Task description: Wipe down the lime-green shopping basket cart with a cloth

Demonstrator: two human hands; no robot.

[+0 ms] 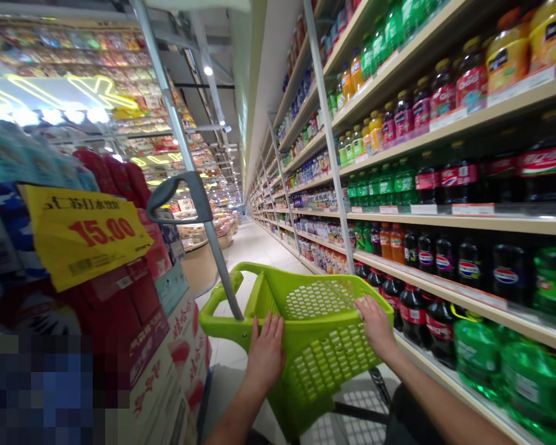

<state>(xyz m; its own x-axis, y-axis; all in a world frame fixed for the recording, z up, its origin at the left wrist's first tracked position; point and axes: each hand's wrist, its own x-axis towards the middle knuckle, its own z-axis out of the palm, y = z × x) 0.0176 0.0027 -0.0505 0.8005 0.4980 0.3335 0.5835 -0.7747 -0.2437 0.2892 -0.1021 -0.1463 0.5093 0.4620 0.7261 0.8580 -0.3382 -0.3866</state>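
A lime-green plastic shopping cart basket (315,371) with perforated sides stands right in front of me. My left hand (266,352) lies against its near side, fingers together and hooked on the rim. At the right-hand corner, my right hand (375,326) holds the same rim with its fingers bent over the edge; the thumb is hidden. Attached to the cart's left end is a grey metal pole (185,148) with a dark grey looped handle (180,198). No goods show in the visible part of the basket.
Shelves with bottled drinks (467,259) line the right side, close to the cart. To the left, stacked cartons (167,358) carry a yellow price sign (88,235) reading 15.00. A pale tiled aisle (254,241) runs ahead. The lower left corner is pixelated.
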